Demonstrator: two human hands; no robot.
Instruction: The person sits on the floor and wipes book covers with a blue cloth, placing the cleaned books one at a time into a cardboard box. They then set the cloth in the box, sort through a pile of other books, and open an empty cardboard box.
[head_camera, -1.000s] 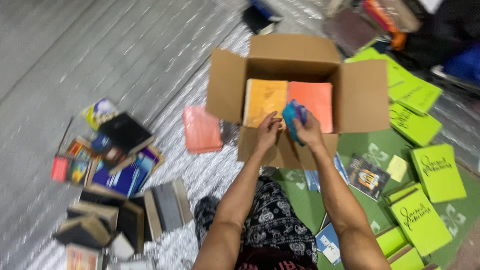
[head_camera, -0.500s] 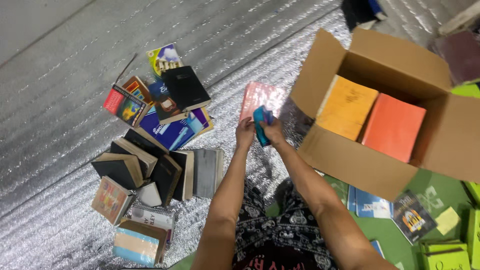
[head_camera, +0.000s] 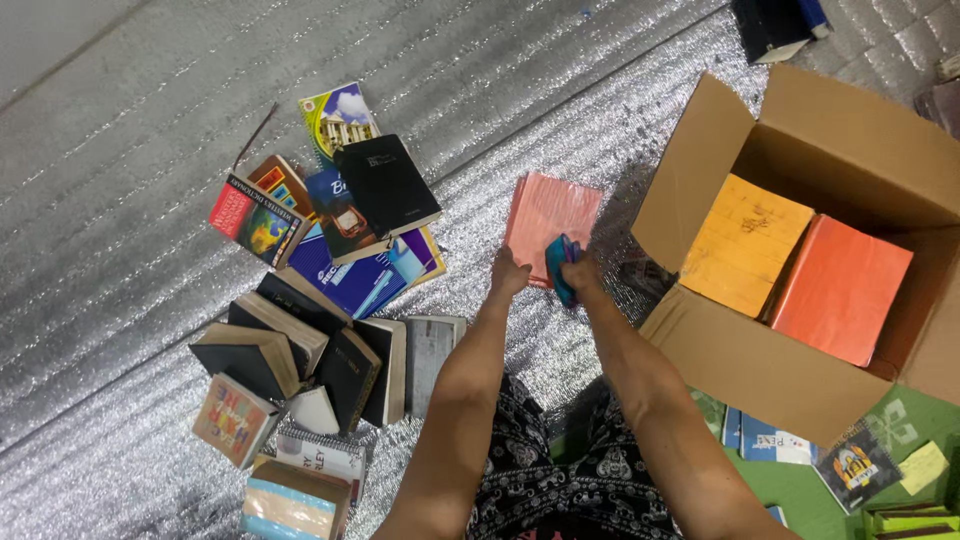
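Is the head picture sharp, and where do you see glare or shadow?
Head view: mostly sharp; the silver foil mat glitters with small glare spots; a dark shadow lies inside the cardboard box behind the orange book; the right hand with the blue cloth is slightly soft.

Silver quilted foil mat (head_camera: 150, 130) covers the floor, glinting under even light; a green mat (head_camera: 800, 495) shows at lower right, a paler strip (head_camera: 40, 40) top left.

I see my left hand (head_camera: 508, 275) on a flat pink book (head_camera: 549, 217), my right hand (head_camera: 580, 272) gripping a crumpled blue cloth (head_camera: 560, 268) beside an open cardboard box (head_camera: 745, 375)
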